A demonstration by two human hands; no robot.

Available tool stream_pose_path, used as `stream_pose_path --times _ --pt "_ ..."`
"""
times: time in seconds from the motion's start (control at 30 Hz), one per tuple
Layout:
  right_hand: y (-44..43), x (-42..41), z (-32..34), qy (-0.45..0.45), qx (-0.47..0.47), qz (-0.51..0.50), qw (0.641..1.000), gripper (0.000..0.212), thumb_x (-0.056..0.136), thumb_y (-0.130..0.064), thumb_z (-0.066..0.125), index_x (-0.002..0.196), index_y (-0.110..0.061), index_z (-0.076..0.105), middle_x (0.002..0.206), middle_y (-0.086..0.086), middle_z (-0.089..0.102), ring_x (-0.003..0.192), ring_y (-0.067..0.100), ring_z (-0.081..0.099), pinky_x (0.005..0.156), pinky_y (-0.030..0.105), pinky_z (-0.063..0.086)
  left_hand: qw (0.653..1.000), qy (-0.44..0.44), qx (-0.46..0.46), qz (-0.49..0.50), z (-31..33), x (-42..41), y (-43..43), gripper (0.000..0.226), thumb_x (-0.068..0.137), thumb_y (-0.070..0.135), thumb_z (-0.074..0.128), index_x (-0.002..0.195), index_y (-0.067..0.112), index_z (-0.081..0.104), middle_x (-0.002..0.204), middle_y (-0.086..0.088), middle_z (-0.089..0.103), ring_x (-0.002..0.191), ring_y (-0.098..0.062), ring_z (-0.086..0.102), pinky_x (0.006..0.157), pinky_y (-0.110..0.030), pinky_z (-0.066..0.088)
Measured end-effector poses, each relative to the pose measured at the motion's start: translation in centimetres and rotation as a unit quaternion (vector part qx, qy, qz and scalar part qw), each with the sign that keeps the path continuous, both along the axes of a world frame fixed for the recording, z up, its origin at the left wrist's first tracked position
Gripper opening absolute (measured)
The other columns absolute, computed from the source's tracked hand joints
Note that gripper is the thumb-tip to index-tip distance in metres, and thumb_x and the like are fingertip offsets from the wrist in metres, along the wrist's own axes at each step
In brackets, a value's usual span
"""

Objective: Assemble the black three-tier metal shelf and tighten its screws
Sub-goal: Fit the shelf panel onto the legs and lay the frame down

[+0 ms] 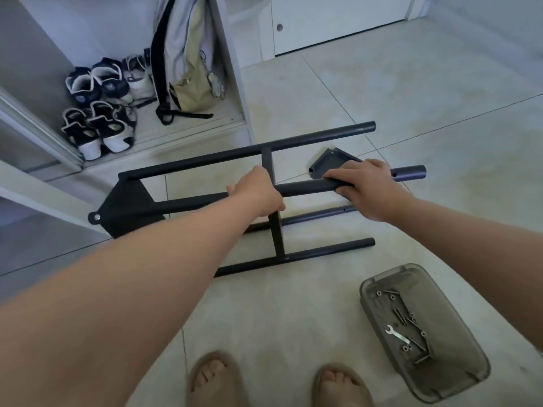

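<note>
Over the pale tiled floor (pixel 411 98), both bare arms reach out straight. The left hand (pixel 258 192) curls round a round matte-black tube (pixel 308 188) of the shelf frame (pixel 308 139) lying there, and the right hand (pixel 364 189) grips the same tube further along. A triangular black plate (pixel 329 163) lies just beyond. A smoky translucent tray (pixel 390 273) holds screws (pixel 417 345) and a small flat wrench (pixel 396 334).

matt black metal frame (pixel 308 188); translucent grey plastic tray (pixel 382 282); glossy floor tiles (pixel 411 98).
</note>
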State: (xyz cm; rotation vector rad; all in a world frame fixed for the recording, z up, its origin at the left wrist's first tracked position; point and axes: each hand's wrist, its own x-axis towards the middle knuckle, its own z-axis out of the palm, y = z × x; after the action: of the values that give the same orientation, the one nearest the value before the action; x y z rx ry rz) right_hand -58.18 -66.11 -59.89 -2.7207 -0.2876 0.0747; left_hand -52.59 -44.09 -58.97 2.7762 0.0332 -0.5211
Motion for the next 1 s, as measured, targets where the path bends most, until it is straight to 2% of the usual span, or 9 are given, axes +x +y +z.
stream_pose_path --times 0.1,0.2,0.3,0.4,0.5,0.63,0.73,0.87,1.0 --pt "1.1 -0.1 -0.3 -0.008 0.0 0.015 1.0 0.034 0.103 -0.011 0.053 0.133 -0.026 0.062 0.111 -0.005 0.059 0.102 0.019 0.05 0.114 0.037 0.013 0.982 0.141 -0.118 0.034 1.2 1.3 2.7 0.085 0.069 0.048 0.085 0.137 0.013 0.047 0.13 -0.007 0.054 0.12 -0.031 0.051 0.104 -0.046 0.042" --pt "2.3 -0.1 -0.5 -0.002 -0.005 0.021 1.0 0.036 0.103 -0.011 0.054 0.134 -0.025 0.062 0.112 -0.005 0.059 0.107 0.021 0.051 0.117 0.04 0.012 0.963 0.203 -0.166 0.056 1.3 2.1 5.0 0.072 0.084 0.068 0.061 0.137 0.019 0.053 0.133 -0.005 0.057 0.122 -0.029 0.051 0.111 -0.05 0.035" --pt "3.7 0.5 -0.7 0.002 -0.018 0.03 0.999 0.035 0.102 -0.012 0.056 0.132 -0.027 0.062 0.11 -0.007 0.055 0.108 0.022 0.05 0.116 0.039 0.012 0.966 0.201 -0.155 0.056 -0.1 3.1 7.2 0.048 0.098 0.052 0.052 0.125 0.014 0.063 0.127 -0.007 0.064 0.119 -0.028 0.056 0.11 -0.048 0.037" --pt "4.6 1.3 -0.9 0.006 -0.033 0.024 0.999 0.033 0.1 -0.015 0.058 0.13 -0.029 0.061 0.112 -0.007 0.056 0.113 0.021 0.049 0.115 0.039 0.013 0.957 0.218 -0.185 0.049 -1.1 3.2 9.2 0.035 0.098 0.044 0.057 0.106 0.014 0.071 0.106 -0.003 0.073 0.111 -0.024 0.059 0.107 -0.043 0.04" --pt "5.5 2.0 -0.9 0.022 -0.057 0.034 0.998 0.026 0.099 -0.029 0.061 0.125 -0.032 0.061 0.109 -0.008 0.055 0.108 0.019 0.049 0.113 0.041 0.015 0.946 0.218 -0.235 0.04 -1.9 3.0 10.6 0.028 0.097 0.04 0.061 0.096 0.015 0.074 0.098 0.0 0.073 0.102 -0.023 0.06 0.104 -0.038 0.045" --pt "7.7 2.8 -1.2 0.032 -0.107 0.085 0.99 0.025 0.098 -0.049 0.056 0.117 -0.033 0.06 0.089 -0.019 0.051 0.095 0.016 0.052 0.102 0.039 0.023 0.948 0.193 -0.252 0.03 -2.3 2.7 11.1 0.027 0.096 0.042 0.062 0.086 0.019 0.074 0.09 0.004 0.07 0.094 -0.023 0.06 0.094 -0.037 0.046" --pt "9.2 3.2 -1.2 0.035 -0.124 0.107 0.986 0.031 0.096 -0.056 0.051 0.112 -0.031 0.06 0.09 -0.014 0.057 0.09 0.014 0.053 0.094 0.036 0.03 0.952 0.178 -0.247 0.029 -2.4 2.6 11.4 0.029 0.095 0.043 0.062 0.081 0.02 0.074 0.093 0.002 0.069 0.09 -0.023 0.058 0.087 -0.037 0.045" --pt "10.4 3.6 -1.2 0.039 -0.111 0.11 0.987 0.027 0.097 -0.054 0.054 0.105 -0.03 0.063 0.086 -0.01 0.061 0.083 0.014 0.056 0.089 0.04 0.038 0.955 0.167 -0.242 0.029 -2.4 2.6 12.2 0.03 0.094 0.041 0.063 0.077 0.019 0.073 0.093 0.0 0.07 0.09 -0.025 0.057 0.09 -0.038 0.045" --pt "11.2 3.7 -1.1 0.045 -0.09 0.111 0.989 0.022 0.096 -0.051 0.058 0.1 -0.03 0.064 0.08 -0.01 0.059 0.077 0.011 0.055 0.074 0.031 0.029 0.957 0.155 -0.241 0.038 -2.3 2.3 13.0 0.029 0.094 0.041 0.063 0.076 0.021 0.071 0.092 0.001 0.069 0.092 -0.024 0.057 0.093 -0.039 0.046"
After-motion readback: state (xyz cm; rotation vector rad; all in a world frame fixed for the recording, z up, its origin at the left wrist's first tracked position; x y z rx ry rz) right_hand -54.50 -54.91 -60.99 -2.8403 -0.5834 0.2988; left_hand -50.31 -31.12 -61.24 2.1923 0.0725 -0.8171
